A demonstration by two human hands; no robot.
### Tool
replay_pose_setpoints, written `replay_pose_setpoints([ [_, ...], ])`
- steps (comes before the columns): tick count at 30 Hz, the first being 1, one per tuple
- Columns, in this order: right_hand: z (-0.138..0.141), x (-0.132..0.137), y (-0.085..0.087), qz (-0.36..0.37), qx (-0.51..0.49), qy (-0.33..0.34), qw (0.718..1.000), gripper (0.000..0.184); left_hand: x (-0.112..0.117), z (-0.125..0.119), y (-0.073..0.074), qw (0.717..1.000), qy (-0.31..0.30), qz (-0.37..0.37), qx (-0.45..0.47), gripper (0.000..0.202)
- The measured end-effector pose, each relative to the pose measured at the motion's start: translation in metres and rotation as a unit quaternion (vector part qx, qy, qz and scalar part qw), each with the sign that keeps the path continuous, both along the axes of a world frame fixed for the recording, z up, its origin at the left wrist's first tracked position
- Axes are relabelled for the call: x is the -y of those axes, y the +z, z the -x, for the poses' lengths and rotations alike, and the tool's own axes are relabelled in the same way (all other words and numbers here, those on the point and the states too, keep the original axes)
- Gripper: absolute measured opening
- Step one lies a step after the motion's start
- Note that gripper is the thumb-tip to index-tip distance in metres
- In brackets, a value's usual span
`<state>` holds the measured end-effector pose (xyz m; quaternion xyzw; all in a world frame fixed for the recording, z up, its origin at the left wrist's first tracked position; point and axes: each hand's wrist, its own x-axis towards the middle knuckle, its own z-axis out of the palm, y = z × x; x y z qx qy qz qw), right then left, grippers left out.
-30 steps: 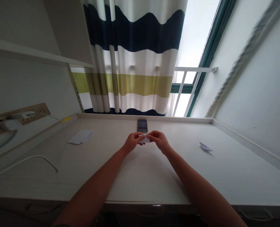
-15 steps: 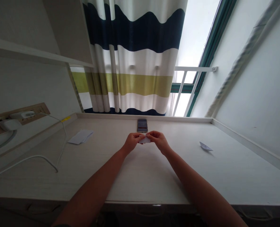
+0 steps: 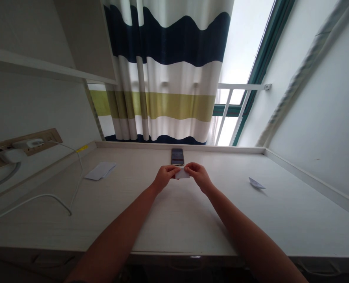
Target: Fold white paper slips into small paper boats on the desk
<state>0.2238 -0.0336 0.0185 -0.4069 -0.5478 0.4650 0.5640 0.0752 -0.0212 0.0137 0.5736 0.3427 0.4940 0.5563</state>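
Note:
A small piece of white paper (image 3: pixel 183 173), seemingly folded, is held over the middle of the desk. My left hand (image 3: pixel 164 175) pinches its left side between thumb and fingers. At the other side, my right hand (image 3: pixel 198 175) grips its upper right part. The fingers behind the paper are partly hidden. Just beyond my hands lies a phone (image 3: pixel 177 156), screen up. Off to the right, a folded paper boat (image 3: pixel 256 183) rests on the desk.
Several white paper sheets (image 3: pixel 100 171) lie at the left of the desk (image 3: pixel 174 224). A white cable (image 3: pixel 80 165) runs from the wall socket (image 3: pixel 23 147) across the left side. Low rims edge the back and sides, with a striped curtain (image 3: pixel 174 78) behind.
The white paper has shifted slightly right and shows more of its face. My right hand's fingertips have moved a little right along it. My left hand stays nearly in place.

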Motion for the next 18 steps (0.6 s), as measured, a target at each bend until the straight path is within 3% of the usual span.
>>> replay_pose_setpoints([
  [6, 0.0014, 0.0023, 0.0006, 0.018, 0.004, 0.024, 1.0, 0.02, -0.0024, 0.0011, -0.0021, 0.999, 0.021, -0.024, -0.022, 0.024],
  [18, 0.0018, 0.0007, -0.0021, 0.0, 0.047, -0.006, 0.999, 0.015, 0.0003, -0.0002, -0.0025, 0.989, 0.035, -0.096, -0.105, 0.025],
])
